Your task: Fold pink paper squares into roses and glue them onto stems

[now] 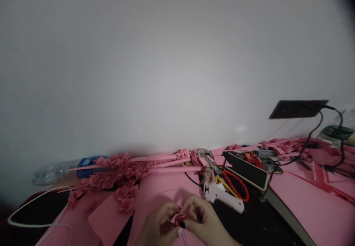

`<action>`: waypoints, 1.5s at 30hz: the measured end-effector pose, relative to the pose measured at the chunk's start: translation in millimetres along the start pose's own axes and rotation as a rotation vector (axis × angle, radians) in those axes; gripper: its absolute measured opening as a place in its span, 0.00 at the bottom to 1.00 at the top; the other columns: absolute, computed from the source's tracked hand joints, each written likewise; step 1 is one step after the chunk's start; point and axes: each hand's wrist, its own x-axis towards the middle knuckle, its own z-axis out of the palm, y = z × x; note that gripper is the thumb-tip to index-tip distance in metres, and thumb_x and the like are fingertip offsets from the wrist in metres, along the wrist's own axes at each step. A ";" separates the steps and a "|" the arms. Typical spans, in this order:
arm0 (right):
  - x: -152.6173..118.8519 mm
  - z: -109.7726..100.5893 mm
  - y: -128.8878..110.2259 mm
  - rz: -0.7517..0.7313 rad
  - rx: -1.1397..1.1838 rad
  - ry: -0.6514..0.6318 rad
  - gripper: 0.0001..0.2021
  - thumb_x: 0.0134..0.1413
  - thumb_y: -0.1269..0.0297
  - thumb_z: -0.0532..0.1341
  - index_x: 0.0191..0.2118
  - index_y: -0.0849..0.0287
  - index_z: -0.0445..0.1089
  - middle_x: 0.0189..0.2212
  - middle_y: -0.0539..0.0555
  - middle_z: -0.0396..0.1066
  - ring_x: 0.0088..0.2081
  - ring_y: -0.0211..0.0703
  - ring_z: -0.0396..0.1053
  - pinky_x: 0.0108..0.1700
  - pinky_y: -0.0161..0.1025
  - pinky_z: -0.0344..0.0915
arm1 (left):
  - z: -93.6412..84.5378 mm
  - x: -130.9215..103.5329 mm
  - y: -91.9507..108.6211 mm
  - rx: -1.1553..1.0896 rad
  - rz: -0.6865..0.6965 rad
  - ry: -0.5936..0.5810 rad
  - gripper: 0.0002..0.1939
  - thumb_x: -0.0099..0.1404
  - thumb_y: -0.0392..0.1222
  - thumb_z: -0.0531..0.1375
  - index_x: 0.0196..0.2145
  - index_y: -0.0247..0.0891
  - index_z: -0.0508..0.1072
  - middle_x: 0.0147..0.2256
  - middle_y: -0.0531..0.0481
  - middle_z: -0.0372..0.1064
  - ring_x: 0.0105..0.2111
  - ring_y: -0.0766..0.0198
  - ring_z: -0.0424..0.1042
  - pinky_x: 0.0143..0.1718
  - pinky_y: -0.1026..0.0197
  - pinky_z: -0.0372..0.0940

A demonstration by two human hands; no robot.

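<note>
Between my two hands, low in the middle of the head view, is a small pink paper flower (178, 218). My left hand (162, 222) has its fingers closed around the flower's left side. From the right, the thumb and index finger of my right hand (200, 216) pinch its edge. Pink paper sheets (151, 190) lie beneath both hands. Just right of my right hand rests a white glue gun (223, 196). Beside it are scissors with red and yellow handles (235, 186).
A plastic bottle (59, 170) with a blue label lies at the left, near many pink paper flowers (124, 197). A white cable (33, 224) loops at the lower left. Toward the right are a phone (246, 170), a dark panel (298, 109) on the wall and black cords (310, 137).
</note>
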 end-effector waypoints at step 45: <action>4.7 -5.2 4.7 0.118 -0.016 -0.036 0.20 0.44 0.51 0.66 0.21 0.58 0.56 0.18 0.41 0.49 0.22 0.32 0.43 0.24 0.33 0.41 | -4.8 -2.4 7.5 0.519 0.329 0.064 0.05 0.58 0.29 0.61 0.30 0.36 0.74 0.28 0.49 0.75 0.28 0.63 0.74 0.31 0.68 0.65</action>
